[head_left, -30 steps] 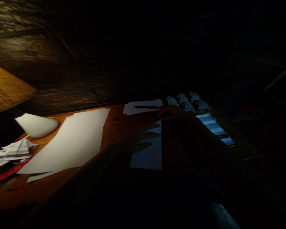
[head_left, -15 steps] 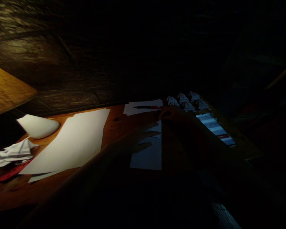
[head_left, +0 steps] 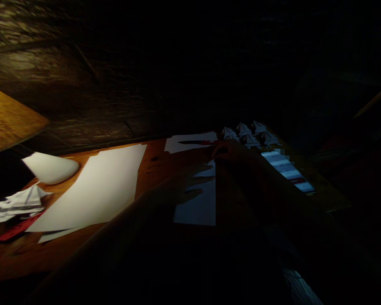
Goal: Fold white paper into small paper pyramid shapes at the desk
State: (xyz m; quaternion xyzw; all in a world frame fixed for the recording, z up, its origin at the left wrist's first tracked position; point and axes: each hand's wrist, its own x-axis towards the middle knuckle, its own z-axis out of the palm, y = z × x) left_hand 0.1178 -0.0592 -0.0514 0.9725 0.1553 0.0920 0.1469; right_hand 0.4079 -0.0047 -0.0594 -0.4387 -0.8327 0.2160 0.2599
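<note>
The left hand (head_left: 180, 186) lay flat, fingers spread, pinning the folded white sheet (head_left: 198, 203) at the table's (head_left: 152, 165) centre. The right hand (head_left: 230, 152), at one o'clock, pressed its top edge; grip unclear. Creasing seemed underway; next, steady pressure along the fold.

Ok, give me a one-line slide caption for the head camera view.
In dim light, left hand flat on a narrow paper sheet, right hand at its far end.
</note>
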